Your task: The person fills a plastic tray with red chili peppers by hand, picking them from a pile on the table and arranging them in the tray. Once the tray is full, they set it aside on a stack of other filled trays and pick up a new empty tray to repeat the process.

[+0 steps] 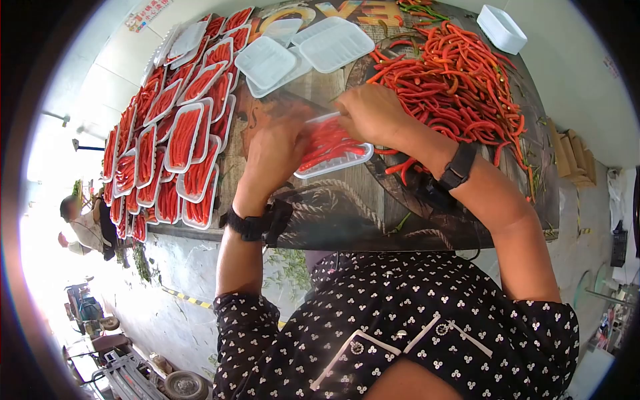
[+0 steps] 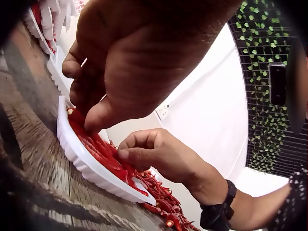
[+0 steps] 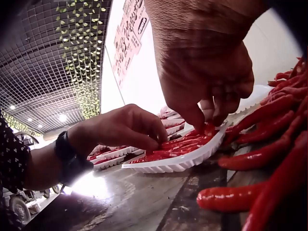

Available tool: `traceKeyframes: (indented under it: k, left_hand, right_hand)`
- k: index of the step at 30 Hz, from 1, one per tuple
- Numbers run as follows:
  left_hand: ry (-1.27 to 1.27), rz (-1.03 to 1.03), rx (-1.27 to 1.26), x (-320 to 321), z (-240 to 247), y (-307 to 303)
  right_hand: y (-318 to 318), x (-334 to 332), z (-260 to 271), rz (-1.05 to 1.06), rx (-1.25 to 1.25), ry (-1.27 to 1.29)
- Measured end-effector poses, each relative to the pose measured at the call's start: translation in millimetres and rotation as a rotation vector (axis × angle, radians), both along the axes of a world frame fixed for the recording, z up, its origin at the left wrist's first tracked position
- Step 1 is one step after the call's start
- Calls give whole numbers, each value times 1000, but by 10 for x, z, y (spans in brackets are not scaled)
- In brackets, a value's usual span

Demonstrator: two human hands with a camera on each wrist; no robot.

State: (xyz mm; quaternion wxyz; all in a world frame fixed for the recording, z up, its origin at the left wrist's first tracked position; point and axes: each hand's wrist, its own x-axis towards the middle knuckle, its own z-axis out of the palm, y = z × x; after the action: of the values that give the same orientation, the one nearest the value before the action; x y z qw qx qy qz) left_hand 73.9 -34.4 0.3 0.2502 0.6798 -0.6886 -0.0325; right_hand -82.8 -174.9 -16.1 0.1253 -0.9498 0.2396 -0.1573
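Observation:
A white ribbed tray (image 1: 337, 165) lies on the table between the hands, with red chili peppers (image 1: 327, 143) laid lengthwise in it. At its left end the left hand (image 1: 275, 150) has its fingers curled down onto the peppers; in the left wrist view thumb and fingertips pinch at them. The right hand (image 1: 373, 115) is over the other end, and in the right wrist view its thumb and fingers (image 3: 211, 113) pinch a pepper end by the tray's rim. The undersides of the fingertips are partly hidden.
Many filled trays (image 1: 183, 137) are stacked along the table's left side. Empty trays (image 1: 267, 63) lie at the back middle, and a loose pepper heap (image 1: 453, 80) covers the right. A white container (image 1: 501, 30) stands at the back right corner. Another person (image 1: 87, 223) is at far left.

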Motion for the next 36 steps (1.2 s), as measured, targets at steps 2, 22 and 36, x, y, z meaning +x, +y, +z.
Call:
traceKeyframes:
  k: [2,22,36]
  left_hand:
    - [-29,1,-4,-13,15,-19]
    - [13,7,85,19,-43,-89]
    - [48,18,18,-220,112,145]
  right_hand:
    - [9,14,0,-7,8,9]
    - [72,67,-156,73,-49,-190]
    - [-903,-1001,115,-282,-161,155]
